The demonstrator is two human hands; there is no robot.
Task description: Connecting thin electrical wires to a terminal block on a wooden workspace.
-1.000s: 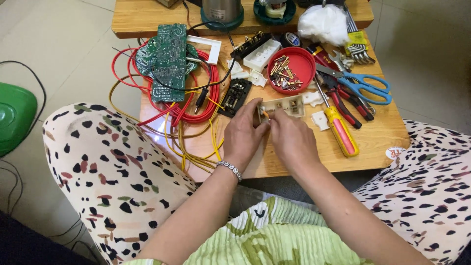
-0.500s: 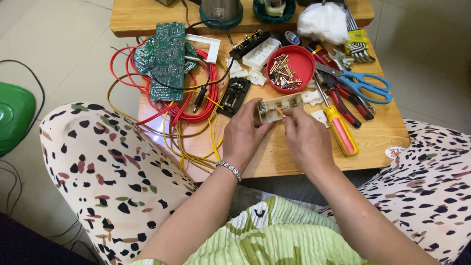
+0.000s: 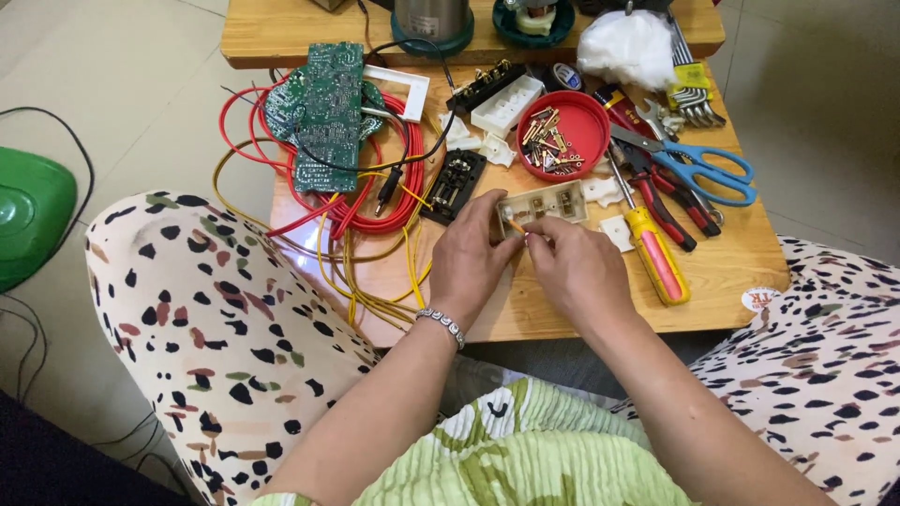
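Observation:
A beige rectangular socket housing (image 3: 553, 201) with brass contacts inside is held at its left end by my left hand (image 3: 478, 253), just above a low wooden table (image 3: 722, 272). My right hand (image 3: 577, 267) sits right beside it, its fingertips pinched on a small yellow part at the housing's lower left edge. The two hands touch each other. A beaded bracelet circles my left wrist.
A red dish (image 3: 567, 136) of brass screws lies behind the housing. Blue scissors (image 3: 703, 169), a yellow-handled screwdriver (image 3: 656, 253) and red pliers lie to the right. A green circuit board (image 3: 323, 112) rests on red and yellow wires (image 3: 375, 211) at left. A green object (image 3: 28, 211) sits on the floor.
Both hands shifted slightly: the right hand moved left from the housing's right side to its lower left edge, next to the left hand's fingers. The housing stays in my left hand.

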